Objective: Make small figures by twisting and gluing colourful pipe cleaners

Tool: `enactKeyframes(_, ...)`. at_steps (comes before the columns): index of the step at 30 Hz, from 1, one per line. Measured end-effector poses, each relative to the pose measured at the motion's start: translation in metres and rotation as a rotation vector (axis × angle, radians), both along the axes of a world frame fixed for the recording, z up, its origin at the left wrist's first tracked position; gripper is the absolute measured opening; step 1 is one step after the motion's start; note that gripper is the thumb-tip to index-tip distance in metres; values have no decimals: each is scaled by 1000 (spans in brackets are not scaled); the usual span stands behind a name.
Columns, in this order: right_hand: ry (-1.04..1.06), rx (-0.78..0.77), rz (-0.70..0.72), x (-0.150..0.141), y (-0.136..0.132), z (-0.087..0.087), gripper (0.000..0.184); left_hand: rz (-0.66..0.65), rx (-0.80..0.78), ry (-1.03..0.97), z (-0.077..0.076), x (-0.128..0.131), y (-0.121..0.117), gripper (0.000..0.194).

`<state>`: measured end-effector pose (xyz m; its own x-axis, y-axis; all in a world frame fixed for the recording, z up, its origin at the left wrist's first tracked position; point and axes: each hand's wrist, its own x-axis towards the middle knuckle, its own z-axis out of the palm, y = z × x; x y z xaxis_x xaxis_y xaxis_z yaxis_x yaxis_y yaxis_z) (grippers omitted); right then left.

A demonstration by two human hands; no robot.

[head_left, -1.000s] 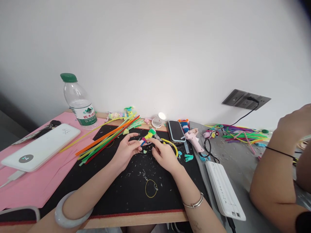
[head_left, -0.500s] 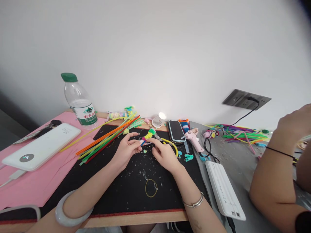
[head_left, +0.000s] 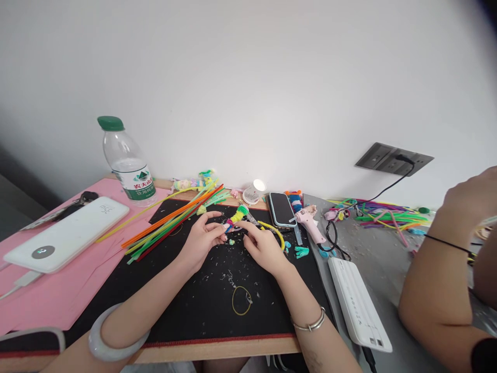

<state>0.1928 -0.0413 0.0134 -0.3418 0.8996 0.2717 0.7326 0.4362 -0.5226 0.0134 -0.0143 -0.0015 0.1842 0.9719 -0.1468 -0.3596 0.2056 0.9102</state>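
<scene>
My left hand point(head_left: 202, 239) and my right hand point(head_left: 262, 246) meet over the black mat point(head_left: 202, 305), both pinched on a small pipe-cleaner figure point(head_left: 237, 216) with a green and yellow top and blue and pink windings. The figure points up and away from me between my fingertips. A tiny yellow-green scrap point(head_left: 232, 242) lies on the mat just below it. A yellow curved pipe cleaner point(head_left: 274, 230) rests right behind my right hand. A bundle of long coloured pipe cleaners point(head_left: 171, 220) lies to the left of my left hand.
A water bottle point(head_left: 126, 163), white power bank point(head_left: 64, 235) and pink sheet point(head_left: 46, 290) sit left. A phone point(head_left: 282, 209), pink glue gun point(head_left: 310, 221), small cup point(head_left: 253, 192), white keyboard-like device point(head_left: 357, 305) and yellow loop point(head_left: 241, 300) surround my hands. Another person's arm point(head_left: 442, 274) works at right.
</scene>
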Motion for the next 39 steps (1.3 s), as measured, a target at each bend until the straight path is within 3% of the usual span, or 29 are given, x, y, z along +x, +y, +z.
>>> enactKeyframes(39, 46, -59, 16, 2, 0, -4, 48, 16, 1, -34, 4, 1, 0, 47)
